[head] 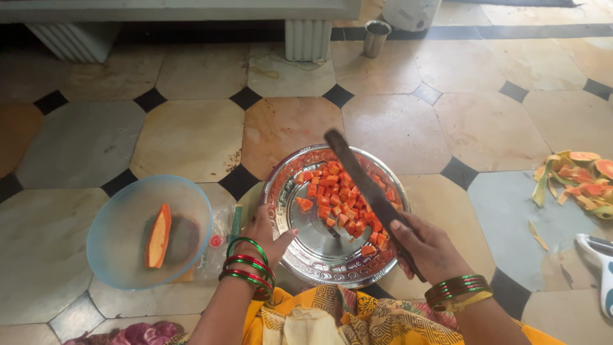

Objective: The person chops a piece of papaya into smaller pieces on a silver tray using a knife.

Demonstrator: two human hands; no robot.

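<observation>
1. Far left, a translucent pale-blue plastic bowl (121, 246) sits on the tiled floor (191, 137), and inside it lies one long orange papaya slice (158, 235), tilted toward one o'clock.
2. Next, the left hand (267, 235), green and red bangles at the wrist, fingers spread open, presses against the round embossed steel plate (319, 255) at its nine o'clock rim.
3. On that plate, a heap of small orange papaya cubes (338, 198) fills the half from twelve to four o'clock; the lower left is bare metal.
4. The right hand (429, 246), at the plate's four o'clock, is clamped around a long dark curved blade (365, 185), whose tip points to eleven o'clock over the cubes.
5. Far right, a pile of yellow-orange papaya peelings (578, 176) lies on the floor, with a white peeler (600, 259) at its five o'clock.
</observation>
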